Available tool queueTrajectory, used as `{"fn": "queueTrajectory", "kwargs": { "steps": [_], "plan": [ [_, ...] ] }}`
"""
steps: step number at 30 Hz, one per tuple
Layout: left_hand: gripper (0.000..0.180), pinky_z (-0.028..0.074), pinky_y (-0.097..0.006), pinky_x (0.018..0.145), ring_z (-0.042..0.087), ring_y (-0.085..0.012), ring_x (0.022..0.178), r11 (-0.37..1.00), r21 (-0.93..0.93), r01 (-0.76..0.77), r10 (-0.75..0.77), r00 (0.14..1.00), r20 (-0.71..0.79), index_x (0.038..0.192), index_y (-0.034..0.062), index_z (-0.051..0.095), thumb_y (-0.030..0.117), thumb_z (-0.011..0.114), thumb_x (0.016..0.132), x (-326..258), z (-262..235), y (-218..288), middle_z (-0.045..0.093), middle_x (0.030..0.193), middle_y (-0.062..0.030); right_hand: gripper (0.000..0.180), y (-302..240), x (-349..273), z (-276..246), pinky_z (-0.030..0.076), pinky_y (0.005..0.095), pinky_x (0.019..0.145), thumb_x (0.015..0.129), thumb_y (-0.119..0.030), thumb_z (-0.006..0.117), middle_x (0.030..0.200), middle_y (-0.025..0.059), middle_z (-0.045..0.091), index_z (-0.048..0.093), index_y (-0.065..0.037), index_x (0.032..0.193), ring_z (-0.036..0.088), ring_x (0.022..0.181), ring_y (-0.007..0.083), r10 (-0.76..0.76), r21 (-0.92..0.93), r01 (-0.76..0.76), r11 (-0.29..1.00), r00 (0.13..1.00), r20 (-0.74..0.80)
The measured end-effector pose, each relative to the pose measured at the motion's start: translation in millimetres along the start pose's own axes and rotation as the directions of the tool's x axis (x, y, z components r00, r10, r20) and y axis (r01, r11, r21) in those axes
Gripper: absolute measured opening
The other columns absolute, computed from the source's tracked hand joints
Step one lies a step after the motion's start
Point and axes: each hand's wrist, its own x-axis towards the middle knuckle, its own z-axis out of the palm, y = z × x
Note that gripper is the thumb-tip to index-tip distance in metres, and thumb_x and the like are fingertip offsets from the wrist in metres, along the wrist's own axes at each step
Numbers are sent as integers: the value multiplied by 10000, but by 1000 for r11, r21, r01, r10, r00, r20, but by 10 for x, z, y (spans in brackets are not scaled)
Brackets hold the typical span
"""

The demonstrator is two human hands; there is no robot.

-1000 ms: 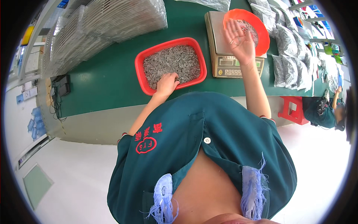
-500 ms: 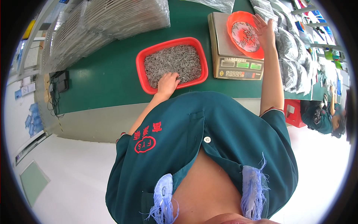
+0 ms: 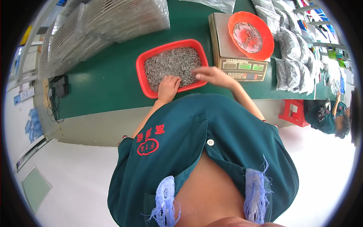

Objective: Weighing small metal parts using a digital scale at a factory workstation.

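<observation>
A red plastic basket (image 3: 140,72) holds a heap of small, thin grey metal pieces (image 3: 166,62), too small to tell whether they are screws or pins. At its near rim my left hand (image 3: 169,89) rests on the heap with curled fingers; what they hold is hidden. My right hand (image 3: 216,76) hovers by the basket's right side, fingers stretched toward the heap, and nothing shows in it. Right of the basket stands a weighing scale (image 3: 242,70) with lit green displays. An orange-red bowl (image 3: 266,39) sits on its pan, with some of the same metal pieces scattered inside.
Stacked clear plastic packs (image 3: 124,19) fill the back left of the green table (image 3: 102,81). Filled clear bags (image 3: 293,72) lie right of the scale. A black device with cables (image 3: 58,89) is at the left edge. A red stool (image 3: 294,112) and another person (image 3: 325,117) are at the right.
My right hand has come from the bowl's right edge leftward and nearer, to the basket's side. My left hand stays at the near rim of the basket.
</observation>
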Motion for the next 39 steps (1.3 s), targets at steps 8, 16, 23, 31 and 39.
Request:
{"fn": "queueTrajectory", "kwargs": {
  "steps": [8, 16, 23, 31, 39],
  "plan": [
    [157, 468, -355, 735, 570, -262, 845, 972, -126, 197, -202, 979, -21, 940, 83, 665, 195, 591, 859, 54, -21, -8, 642, 862, -73, 505, 112, -101, -85, 410, 323, 974, 976, -379, 431, 1197, 124, 591, 472, 8, 1298, 538, 1140, 186, 182, 535, -100, 839, 978, -103],
    [206, 460, -222, 606, 579, -73, 729, 711, -533, 459, -412, 886, 214, 1070, 52, 632, 148, 568, 900, 518, -332, -18, 657, 848, -14, 562, -21, 282, 28, 340, 362, 1063, 989, -403, 352, 1380, 153, 421, 339, 8, 1373, 399, 1288, 232, 243, 925, -16, 380, 966, -83],
    [187, 494, -304, 719, 634, -223, 796, 914, -384, 133, -89, 987, 131, 1029, 59, 638, 125, 596, 859, 693, -461, 556, 647, 937, -100, 637, -24, 712, 355, 336, 405, 1064, 984, -486, 198, 1412, 120, 388, 306, -9, 1393, 385, 1293, 261, 229, 996, -24, -82, 972, 42],
    [197, 510, -287, 756, 651, -196, 846, 913, -397, 96, -87, 995, 41, 1056, 46, 637, 83, 591, 869, 693, -753, 708, 664, 961, -94, 608, 42, 699, 329, 341, 403, 1064, 991, -462, 182, 1424, 120, 375, 325, -26, 1390, 375, 1305, 250, -247, 886, -108, -452, 969, -8],
    [165, 506, -245, 751, 646, -108, 820, 740, -594, 315, -373, 927, 27, 1028, 40, 653, 97, 590, 886, 591, -923, 412, 681, 927, -67, 661, -113, 562, 217, 277, 430, 1102, 973, -509, 192, 1463, 171, 274, 270, -23, 1415, 293, 1345, 299, -6, 945, 21, -327, 1000, -24]
  ]
}}
